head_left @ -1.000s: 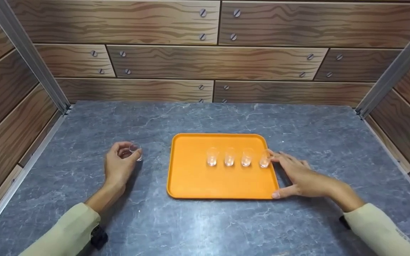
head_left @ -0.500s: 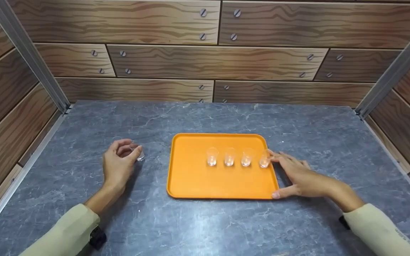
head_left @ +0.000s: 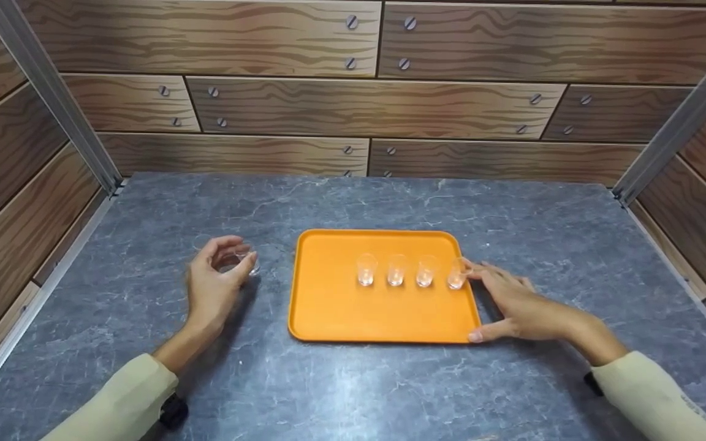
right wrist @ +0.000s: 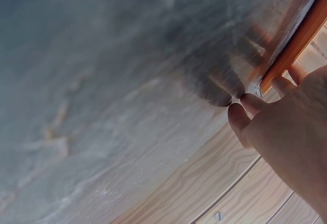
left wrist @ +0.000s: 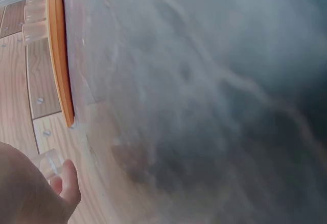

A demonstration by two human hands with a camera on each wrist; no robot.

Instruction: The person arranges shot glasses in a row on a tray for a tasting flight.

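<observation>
Orange tray (head_left: pixel 341 312): four clear shot glasses (head_left: pixel 395 270) in a row, upright. My left hand (head_left: pixel 212 288) pinches a fifth shot glass (head_left: pixel 244 260) left of the tray, above the grey tabletop (head_left: pixel 353 386). My right hand (head_left: pixel 515 303), fingers relaxed, rests against the tray's right edge.

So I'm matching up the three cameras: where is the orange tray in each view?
Head: orange tray at table centre, between the hands.
Left wrist: only its edge, upright along the upper left.
Right wrist: a strip of rim at upper right, by the fingertips.
Shared landmark: the grey marbled tabletop.
</observation>
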